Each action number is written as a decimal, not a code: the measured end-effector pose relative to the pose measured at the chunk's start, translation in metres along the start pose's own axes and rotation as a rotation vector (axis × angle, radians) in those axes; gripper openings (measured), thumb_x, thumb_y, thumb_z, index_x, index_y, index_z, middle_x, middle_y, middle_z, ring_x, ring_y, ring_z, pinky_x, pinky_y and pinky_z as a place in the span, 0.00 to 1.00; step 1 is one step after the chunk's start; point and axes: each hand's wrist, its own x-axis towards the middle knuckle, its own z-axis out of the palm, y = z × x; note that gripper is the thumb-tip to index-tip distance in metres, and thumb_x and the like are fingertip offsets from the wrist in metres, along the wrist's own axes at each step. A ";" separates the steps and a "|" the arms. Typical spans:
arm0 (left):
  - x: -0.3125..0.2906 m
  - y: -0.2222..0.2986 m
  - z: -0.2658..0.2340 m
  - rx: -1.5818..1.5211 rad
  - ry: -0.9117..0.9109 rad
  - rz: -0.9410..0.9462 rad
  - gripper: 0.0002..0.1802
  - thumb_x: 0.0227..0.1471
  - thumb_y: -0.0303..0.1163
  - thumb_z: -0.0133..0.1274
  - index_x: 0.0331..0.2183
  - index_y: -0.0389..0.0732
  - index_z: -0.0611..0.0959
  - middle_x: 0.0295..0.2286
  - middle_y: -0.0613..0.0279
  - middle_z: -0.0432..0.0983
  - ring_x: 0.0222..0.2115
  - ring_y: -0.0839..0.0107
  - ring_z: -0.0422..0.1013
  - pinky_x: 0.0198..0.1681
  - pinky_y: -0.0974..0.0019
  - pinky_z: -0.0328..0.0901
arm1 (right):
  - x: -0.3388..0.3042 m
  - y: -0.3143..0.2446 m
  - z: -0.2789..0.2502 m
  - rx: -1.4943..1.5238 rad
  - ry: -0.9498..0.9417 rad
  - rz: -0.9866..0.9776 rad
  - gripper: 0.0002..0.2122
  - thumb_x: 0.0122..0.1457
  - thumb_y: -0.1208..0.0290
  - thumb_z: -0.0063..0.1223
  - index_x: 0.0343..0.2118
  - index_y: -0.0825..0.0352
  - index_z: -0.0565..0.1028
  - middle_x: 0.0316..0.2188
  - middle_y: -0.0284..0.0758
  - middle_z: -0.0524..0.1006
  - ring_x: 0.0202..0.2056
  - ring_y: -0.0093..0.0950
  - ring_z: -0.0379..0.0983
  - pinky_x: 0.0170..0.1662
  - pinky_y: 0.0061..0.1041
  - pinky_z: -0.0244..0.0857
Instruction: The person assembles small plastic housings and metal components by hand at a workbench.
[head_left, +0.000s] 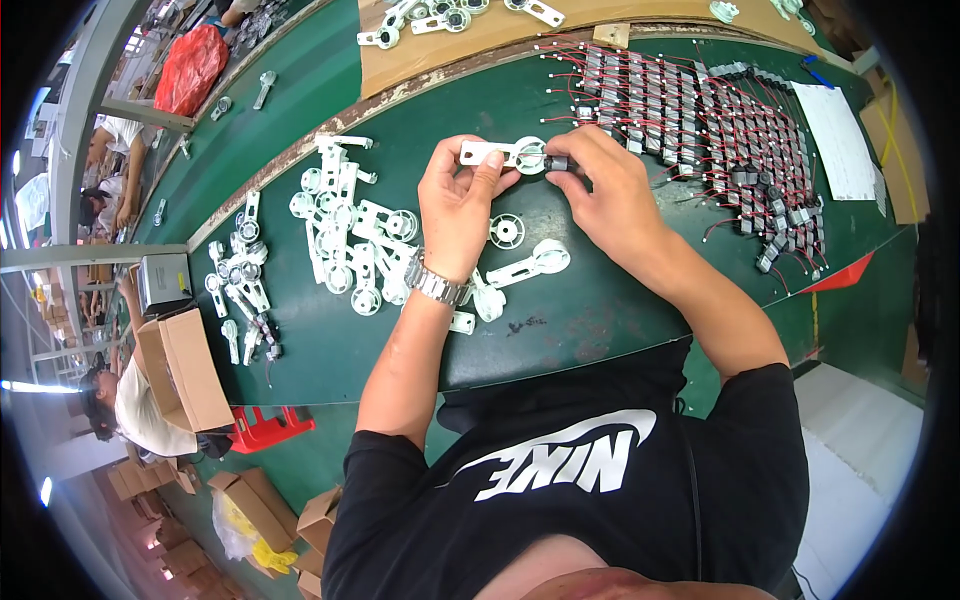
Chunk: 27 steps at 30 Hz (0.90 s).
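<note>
My left hand (462, 200) grips the flat handle of a white plastic housing (484, 153) with a round ring at its end. My right hand (612, 190) pinches a small dark motor (556, 163) at the ring's right side, where a thin wire crosses the opening. Whether the motor touches the ring I cannot tell. Below the hands lie a loose white wheel-like ring (507, 231) and another white housing (532, 264). A heap of similar white housings (345, 225) spreads left of my left wrist. Right of my right hand, many small motors with red wires (690, 125) lie in rows.
Farther left is a group of housings with dark parts fitted (240, 270). A cardboard box (185, 370) stands at the table's left end. Beyond the wooden rail runs a green belt (300, 100) with scattered parts and a red bag (190, 68). Other people sit at the far left.
</note>
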 end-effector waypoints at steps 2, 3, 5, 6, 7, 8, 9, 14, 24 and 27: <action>-0.001 -0.002 0.002 0.001 -0.011 -0.009 0.08 0.64 0.21 0.55 0.43 0.34 0.75 0.39 0.60 0.76 0.40 0.72 0.78 0.45 0.66 0.80 | 0.001 0.006 -0.003 -0.057 0.022 -0.108 0.12 0.53 0.84 0.63 0.41 0.70 0.76 0.38 0.41 0.75 0.42 0.42 0.74 0.44 0.38 0.70; -0.001 -0.003 0.002 0.010 -0.019 -0.017 0.08 0.63 0.21 0.55 0.43 0.34 0.75 0.39 0.59 0.76 0.40 0.72 0.79 0.45 0.67 0.80 | 0.003 0.007 -0.003 -0.104 0.045 -0.218 0.12 0.53 0.83 0.63 0.41 0.69 0.78 0.37 0.40 0.75 0.42 0.41 0.73 0.44 0.37 0.69; -0.001 -0.007 0.002 0.019 -0.018 -0.016 0.08 0.63 0.21 0.55 0.43 0.34 0.75 0.39 0.59 0.76 0.39 0.72 0.79 0.44 0.67 0.80 | 0.006 0.003 -0.001 -0.120 0.067 -0.253 0.12 0.52 0.82 0.64 0.41 0.69 0.79 0.37 0.39 0.74 0.43 0.40 0.72 0.44 0.37 0.68; 0.000 -0.008 0.002 0.028 -0.018 -0.015 0.08 0.63 0.21 0.55 0.43 0.34 0.75 0.39 0.58 0.76 0.38 0.72 0.79 0.43 0.67 0.80 | 0.007 0.001 -0.001 -0.138 0.090 -0.286 0.12 0.52 0.82 0.64 0.41 0.68 0.80 0.36 0.38 0.74 0.43 0.40 0.71 0.45 0.36 0.68; 0.001 -0.008 0.002 0.033 -0.020 -0.022 0.07 0.64 0.22 0.55 0.42 0.34 0.74 0.38 0.57 0.78 0.37 0.72 0.80 0.42 0.68 0.80 | 0.008 0.000 -0.002 -0.137 0.089 -0.289 0.12 0.52 0.82 0.64 0.41 0.68 0.80 0.36 0.38 0.74 0.43 0.40 0.71 0.45 0.36 0.68; 0.002 -0.006 0.002 0.034 -0.018 -0.019 0.07 0.64 0.22 0.55 0.42 0.34 0.74 0.38 0.57 0.78 0.37 0.72 0.80 0.42 0.68 0.80 | 0.010 -0.001 -0.003 -0.177 0.072 -0.279 0.12 0.52 0.80 0.65 0.41 0.68 0.79 0.36 0.37 0.73 0.43 0.40 0.70 0.44 0.37 0.68; 0.002 -0.004 0.004 0.023 -0.022 -0.031 0.07 0.64 0.22 0.55 0.42 0.34 0.74 0.38 0.57 0.79 0.36 0.72 0.80 0.42 0.68 0.80 | 0.010 -0.002 -0.003 -0.219 0.054 -0.266 0.13 0.51 0.79 0.65 0.41 0.68 0.79 0.36 0.37 0.73 0.42 0.40 0.69 0.44 0.37 0.68; 0.003 -0.001 0.002 0.002 -0.019 -0.037 0.08 0.64 0.22 0.55 0.42 0.35 0.73 0.36 0.59 0.80 0.34 0.75 0.79 0.38 0.70 0.77 | 0.013 -0.005 -0.006 -0.319 -0.059 -0.298 0.15 0.49 0.74 0.68 0.40 0.67 0.75 0.36 0.38 0.73 0.40 0.41 0.69 0.45 0.38 0.67; -0.009 -0.012 0.001 0.128 -0.036 -0.070 0.08 0.65 0.25 0.54 0.42 0.33 0.72 0.38 0.60 0.77 0.39 0.75 0.77 0.44 0.68 0.78 | 0.000 -0.009 -0.006 -0.095 -0.029 -0.106 0.12 0.50 0.77 0.69 0.37 0.68 0.77 0.26 0.37 0.74 0.30 0.37 0.71 0.33 0.36 0.66; -0.009 -0.014 0.000 0.075 -0.010 -0.014 0.10 0.64 0.27 0.56 0.41 0.32 0.73 0.35 0.60 0.79 0.33 0.76 0.78 0.37 0.69 0.78 | 0.000 -0.008 0.000 -0.022 0.013 -0.115 0.12 0.51 0.78 0.69 0.38 0.68 0.78 0.26 0.37 0.74 0.30 0.37 0.72 0.34 0.35 0.67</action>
